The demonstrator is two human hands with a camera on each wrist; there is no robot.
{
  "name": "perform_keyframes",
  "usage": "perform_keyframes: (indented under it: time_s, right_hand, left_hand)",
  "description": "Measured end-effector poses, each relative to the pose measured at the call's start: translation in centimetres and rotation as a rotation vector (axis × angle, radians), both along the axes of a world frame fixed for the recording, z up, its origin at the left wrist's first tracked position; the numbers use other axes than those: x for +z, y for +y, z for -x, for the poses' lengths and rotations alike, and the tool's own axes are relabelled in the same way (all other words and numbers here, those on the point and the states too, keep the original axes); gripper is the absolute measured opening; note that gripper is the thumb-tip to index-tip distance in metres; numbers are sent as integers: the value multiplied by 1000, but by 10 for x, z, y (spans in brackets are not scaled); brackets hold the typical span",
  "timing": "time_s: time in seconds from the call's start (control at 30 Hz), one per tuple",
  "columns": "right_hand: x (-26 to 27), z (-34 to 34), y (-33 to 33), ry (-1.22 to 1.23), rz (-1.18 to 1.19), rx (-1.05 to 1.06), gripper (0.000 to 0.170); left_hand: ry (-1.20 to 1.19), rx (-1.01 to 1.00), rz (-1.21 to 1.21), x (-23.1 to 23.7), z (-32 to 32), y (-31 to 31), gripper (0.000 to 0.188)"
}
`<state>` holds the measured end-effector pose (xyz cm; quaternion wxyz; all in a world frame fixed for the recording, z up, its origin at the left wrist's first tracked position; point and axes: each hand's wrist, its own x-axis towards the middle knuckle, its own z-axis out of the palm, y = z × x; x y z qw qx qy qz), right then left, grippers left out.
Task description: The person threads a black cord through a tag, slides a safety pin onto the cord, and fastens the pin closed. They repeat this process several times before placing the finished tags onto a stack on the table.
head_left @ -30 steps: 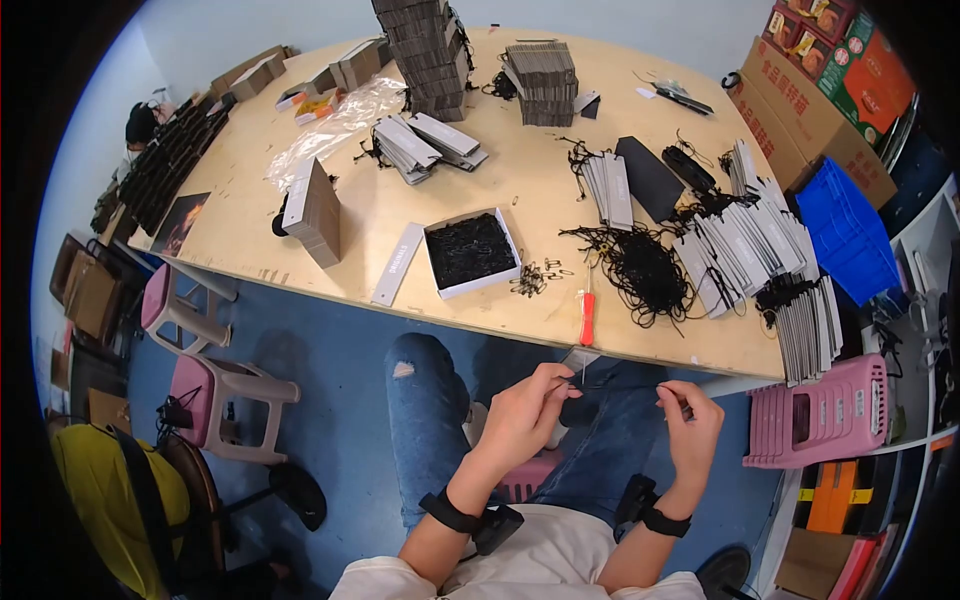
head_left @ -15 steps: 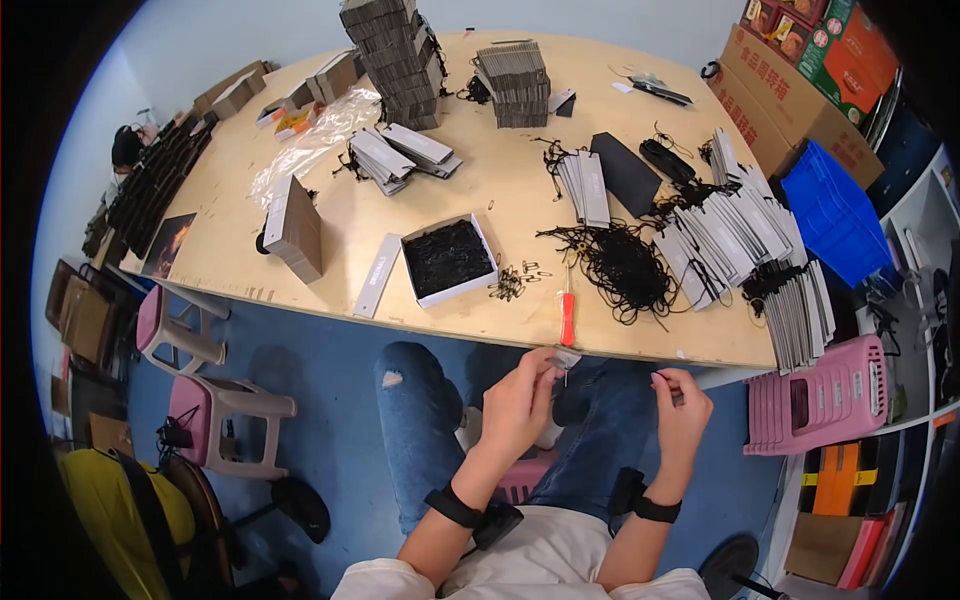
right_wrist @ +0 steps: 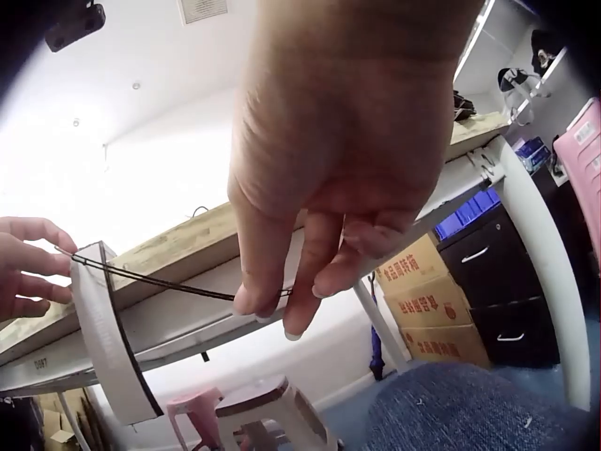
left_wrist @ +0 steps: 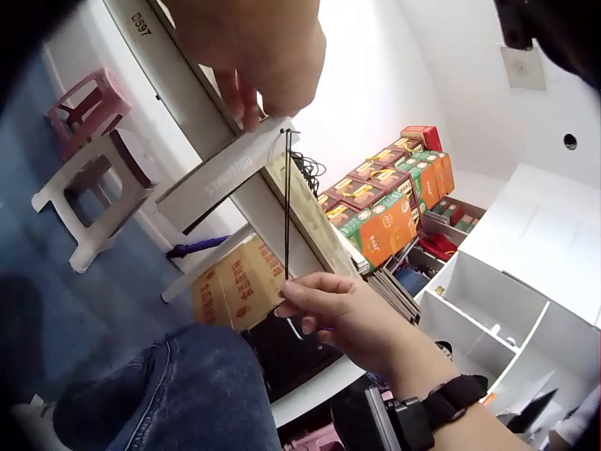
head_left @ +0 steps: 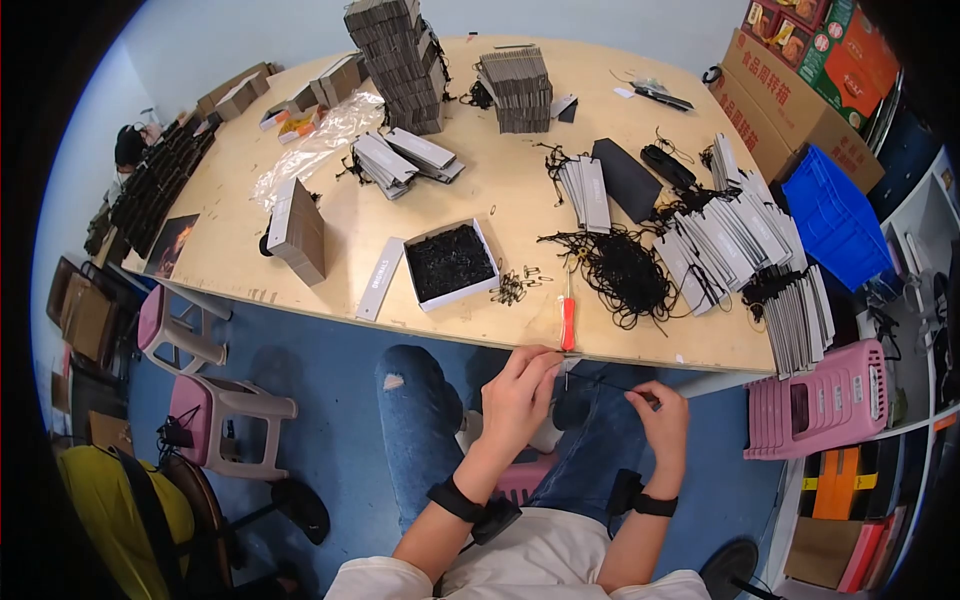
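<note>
My left hand (head_left: 520,390) pinches one end of a long grey hang tag (left_wrist: 225,174), just off the front table edge. The tag hangs slanting down from those fingers, printed face showing in the left wrist view. A doubled black cord (left_wrist: 287,207) comes from the hole at the tag's held end. The far end of the cord is pinched between thumb and fingers of my right hand (head_left: 662,415). Between the hands the cord runs straight and taut. Right above the left fingertips, a red-handled tool (head_left: 568,325) with a thin metal shaft lies on the table.
A white box (head_left: 452,262) of black pieces stands near the front edge, with loose small pins (head_left: 515,285) beside it. To the right lie a heap of black cords (head_left: 625,275) and corded grey tags (head_left: 730,245). Tall tag stacks (head_left: 395,65) stand farther back.
The head view has shifted a little. My right hand has come slightly inward and lower over the last half second, still pinching the cord. The tag has turned and shows less in the head view.
</note>
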<state>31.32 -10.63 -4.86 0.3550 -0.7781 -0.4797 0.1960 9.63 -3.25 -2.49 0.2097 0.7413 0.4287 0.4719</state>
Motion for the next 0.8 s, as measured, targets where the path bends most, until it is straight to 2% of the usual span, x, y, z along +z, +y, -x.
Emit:
perform_keyframes:
  time_s: [0.4, 0.47, 0.53, 0.8]
  right_hand:
    - [-7, -2, 0, 45, 2, 12, 15]
    - [-12, -4, 0, 50, -6, 15, 15]
    - [-17, -5, 0, 159, -63, 28, 14]
    - [-20, -3, -1, 122, -106, 72, 10]
  left_hand:
    - [25, 59, 51, 8, -7, -2, 14]
    - [-53, 31, 159, 1, -8, -1, 13]
    - [-25, 14, 114, -1, -4, 0, 13]
    - [35, -14, 37, -3, 2, -16, 16]
